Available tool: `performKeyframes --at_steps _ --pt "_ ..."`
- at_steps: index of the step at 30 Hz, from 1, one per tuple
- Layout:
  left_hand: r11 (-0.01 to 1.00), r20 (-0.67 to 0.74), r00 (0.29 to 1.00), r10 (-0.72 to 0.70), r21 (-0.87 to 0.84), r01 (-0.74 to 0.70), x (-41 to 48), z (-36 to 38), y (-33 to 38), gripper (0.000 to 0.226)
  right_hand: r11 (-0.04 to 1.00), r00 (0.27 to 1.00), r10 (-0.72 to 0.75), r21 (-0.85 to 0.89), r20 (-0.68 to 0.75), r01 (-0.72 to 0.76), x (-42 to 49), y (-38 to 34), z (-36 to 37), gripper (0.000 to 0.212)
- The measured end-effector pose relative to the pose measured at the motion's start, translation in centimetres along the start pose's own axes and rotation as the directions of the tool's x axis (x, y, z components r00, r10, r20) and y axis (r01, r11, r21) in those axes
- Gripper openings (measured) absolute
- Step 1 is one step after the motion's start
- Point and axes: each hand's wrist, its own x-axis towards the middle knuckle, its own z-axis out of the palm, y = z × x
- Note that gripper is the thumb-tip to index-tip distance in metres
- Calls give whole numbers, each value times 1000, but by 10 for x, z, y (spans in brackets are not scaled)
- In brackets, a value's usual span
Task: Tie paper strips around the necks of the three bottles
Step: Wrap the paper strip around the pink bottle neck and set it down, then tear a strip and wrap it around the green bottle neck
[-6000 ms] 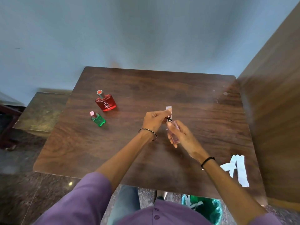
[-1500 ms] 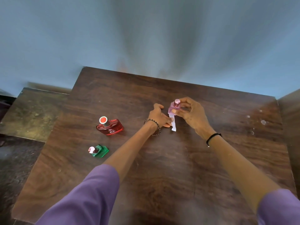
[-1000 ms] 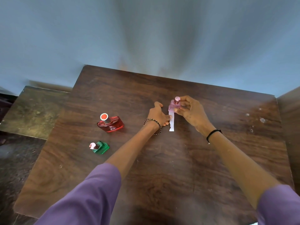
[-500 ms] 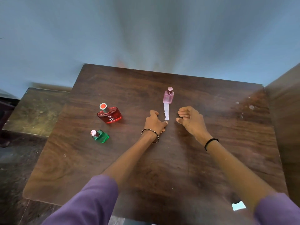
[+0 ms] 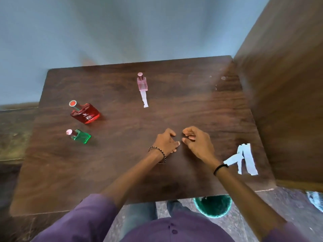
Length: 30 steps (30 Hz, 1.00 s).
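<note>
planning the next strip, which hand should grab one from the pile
Right. The right hand is empty and nearer the spare strips at the table's right edge. The left hand, also empty, would have to cross over it.

A plain room — bare wall, worn wooden table, wastebasket.

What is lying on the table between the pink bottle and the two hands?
In the head view, a white paper strip trails from the pink bottle toward the hands; beyond its end, bare table reaches the left hand and right hand.
</note>
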Motion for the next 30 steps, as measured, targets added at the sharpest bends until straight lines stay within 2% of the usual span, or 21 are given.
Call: performKeyframes --at_steps 7,10,13,17,19,21,24,27,30 --pt "936 255 953 164 264 -232 -14 55 36 22 995 983 97 0 -156 -98 -58 54 -52 23" --pt "807 366 897 249 433 -401 -19 74 51 23 985 957 155 -34 -245 -168 -77 75 -68 21" --pt "705 460 829 317 471 -530 -27 94 66 26 965 907 211 -70 -365 -252 -93 92 -79 18" --pt "540 575 748 330 535 -650 -32 116 80 40 923 869 294 -116 -398 -366 -104 113 -82 24" --pt "444 621 724 301 580 -683 -31 126 84 45 898 860 346 -134 -375 -420 -107 118 -82 31" --pt "412 633 720 284 598 -688 -29 133 87 46 877 859 357 -185 -366 -443 -109 116 -81 36" --pt "405 610 741 281 625 -668 -27 139 91 44 862 847 382 -188 -371 -471 -107 111 -83 32" --pt "415 586 762 275 643 -644 -24 144 90 41 827 826 439 -199 -354 -525 -104 108 -87 19" --pt "445 553 783 285 647 -619 -23 147 87 37 800 815 471 -226 -337 -556 -100 105 -92 19"
